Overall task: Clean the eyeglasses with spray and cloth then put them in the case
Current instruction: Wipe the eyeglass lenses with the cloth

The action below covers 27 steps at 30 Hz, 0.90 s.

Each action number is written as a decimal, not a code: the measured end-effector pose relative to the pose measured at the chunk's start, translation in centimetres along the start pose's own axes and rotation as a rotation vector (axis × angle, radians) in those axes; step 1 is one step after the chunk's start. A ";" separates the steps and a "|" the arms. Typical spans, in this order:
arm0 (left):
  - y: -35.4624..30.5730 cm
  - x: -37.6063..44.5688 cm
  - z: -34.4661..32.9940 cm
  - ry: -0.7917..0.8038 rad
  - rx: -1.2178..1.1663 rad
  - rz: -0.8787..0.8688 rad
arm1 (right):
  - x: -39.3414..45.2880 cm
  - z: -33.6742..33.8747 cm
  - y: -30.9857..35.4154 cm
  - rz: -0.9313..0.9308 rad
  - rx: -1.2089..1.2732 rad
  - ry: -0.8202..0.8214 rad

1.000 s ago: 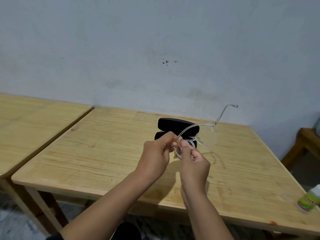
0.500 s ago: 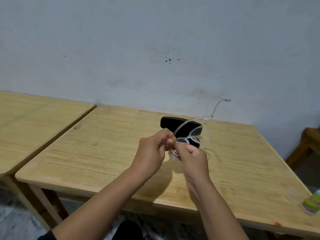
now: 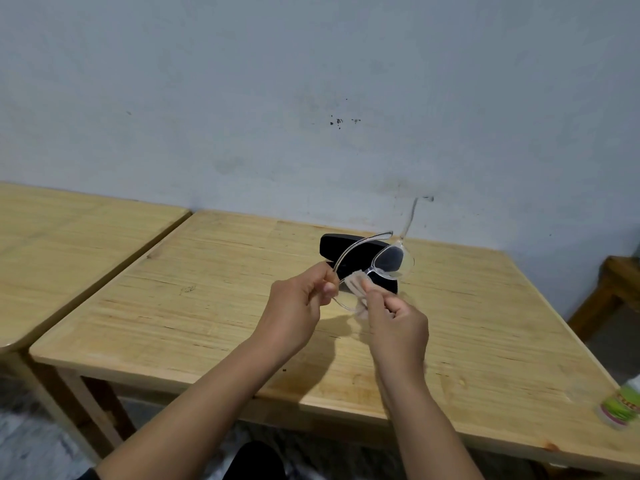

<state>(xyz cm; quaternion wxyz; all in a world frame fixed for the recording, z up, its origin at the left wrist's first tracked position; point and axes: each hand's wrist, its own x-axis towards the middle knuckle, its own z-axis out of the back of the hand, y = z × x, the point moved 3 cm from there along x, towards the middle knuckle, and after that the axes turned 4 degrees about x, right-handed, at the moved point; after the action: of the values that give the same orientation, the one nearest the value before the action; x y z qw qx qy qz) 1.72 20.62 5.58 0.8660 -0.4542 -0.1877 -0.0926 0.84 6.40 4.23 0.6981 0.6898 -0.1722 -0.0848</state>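
Clear-framed eyeglasses (image 3: 393, 259) are held above the wooden table (image 3: 194, 317), temples unfolded, one temple pointing up toward the wall. My left hand (image 3: 299, 304) pinches the frame at the nearer lens. My right hand (image 3: 394, 318) presses a small pale cloth (image 3: 356, 289) against that lens. Behind the glasses an open black case (image 3: 341, 245) lies on the table. A spray bottle (image 3: 621, 405) with a green label lies at the table's right front edge.
A second wooden table (image 3: 69, 244) stands close on the left with a narrow gap between. A grey wall rises right behind both tables. A low wooden stool (image 3: 613, 289) is at the far right on the floor.
The glasses have tilted so the far lens faces more toward me. The cloth now shows between my right fingers on the nearer lens. Both hands stayed in the same spot.
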 end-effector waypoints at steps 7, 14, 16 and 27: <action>-1.0 -0.6 -0.9 -0.020 -0.030 -0.088 | -0.9 -0.9 0.5 0.073 0.098 -0.035; -1.1 -0.3 -0.9 -0.005 -0.056 -0.067 | -0.6 -0.8 0.1 0.033 0.038 0.106; -1.0 -0.2 -0.8 0.007 -0.063 -0.060 | -0.5 -0.7 0.1 0.034 0.006 0.142; -0.7 0.0 -0.3 0.008 -0.048 -0.038 | -0.1 -0.2 1.0 0.047 -0.115 0.339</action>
<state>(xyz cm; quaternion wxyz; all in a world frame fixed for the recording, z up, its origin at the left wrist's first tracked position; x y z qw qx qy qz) 1.59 19.99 5.92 0.8537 -0.4706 -0.1908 -0.1154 0.69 6.65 5.21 0.7571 0.6491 -0.0630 0.0394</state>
